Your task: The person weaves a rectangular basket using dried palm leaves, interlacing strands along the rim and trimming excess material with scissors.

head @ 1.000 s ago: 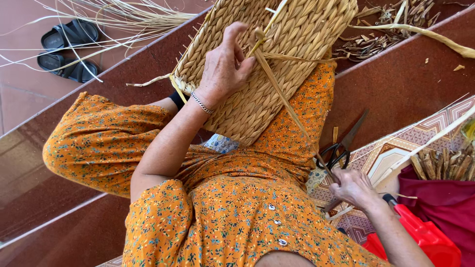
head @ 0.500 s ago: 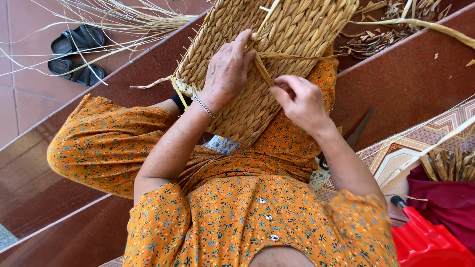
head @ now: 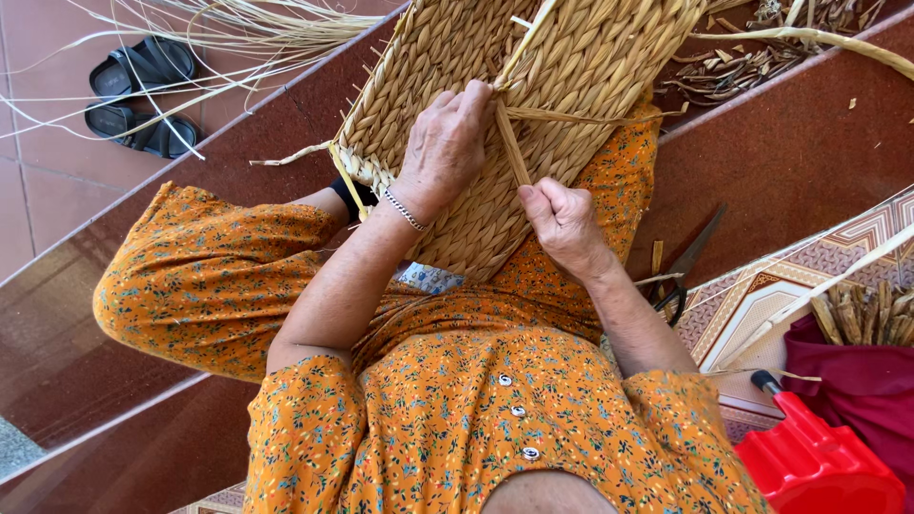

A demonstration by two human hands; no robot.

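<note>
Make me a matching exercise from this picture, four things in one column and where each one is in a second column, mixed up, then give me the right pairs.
Things:
1. black sandals
2. scissors
3. woven basket
4. red plastic object

Places:
A. on the lap, under the left hand and the right hand
B. bottom right corner of the view
C. on the tiled floor at top left, beside loose straw
D. on the dark red step, next to the right forearm

Pairs: 1-C, 2-D, 3-A, 4-B
</note>
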